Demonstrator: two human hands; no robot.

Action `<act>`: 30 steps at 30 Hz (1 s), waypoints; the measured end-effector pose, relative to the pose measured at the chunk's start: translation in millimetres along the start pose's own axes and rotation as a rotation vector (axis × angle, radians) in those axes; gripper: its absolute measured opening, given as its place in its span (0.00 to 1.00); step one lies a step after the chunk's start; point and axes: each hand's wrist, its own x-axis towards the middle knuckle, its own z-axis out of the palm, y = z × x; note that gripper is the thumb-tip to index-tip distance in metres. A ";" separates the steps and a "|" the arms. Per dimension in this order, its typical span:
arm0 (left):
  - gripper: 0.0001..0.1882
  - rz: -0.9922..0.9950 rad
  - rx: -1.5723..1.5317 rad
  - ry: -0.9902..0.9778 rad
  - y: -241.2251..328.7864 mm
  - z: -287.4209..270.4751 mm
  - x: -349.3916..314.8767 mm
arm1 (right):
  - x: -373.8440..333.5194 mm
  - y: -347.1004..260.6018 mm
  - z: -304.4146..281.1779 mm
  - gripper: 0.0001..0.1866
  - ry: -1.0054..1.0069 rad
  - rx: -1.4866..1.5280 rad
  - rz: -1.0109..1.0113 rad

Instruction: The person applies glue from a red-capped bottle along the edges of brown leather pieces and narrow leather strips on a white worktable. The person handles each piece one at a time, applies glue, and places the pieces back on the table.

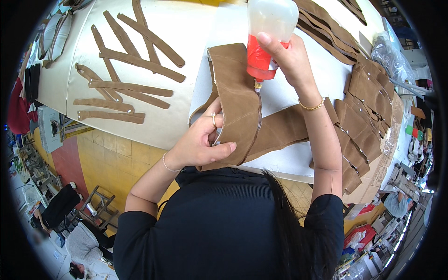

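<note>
head view: the right hand grips one inverted bottle while the left hand pinches one brown panel.

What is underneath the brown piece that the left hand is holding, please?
The left hand reaches partly beneath the brown piece, thumb on top; some fingertips and whatever else lies underneath are covered.

That pale table over there has brown strips strewn toward its left end, a white sheet along its near edge under a brown panel, and overlapping brown pieces on cardboard at its right end.
</note>
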 end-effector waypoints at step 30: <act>0.26 -0.008 -0.111 0.010 -5.0 -1.1 -1.0 | -30.2 12.6 3.1 0.26 0.072 0.352 0.142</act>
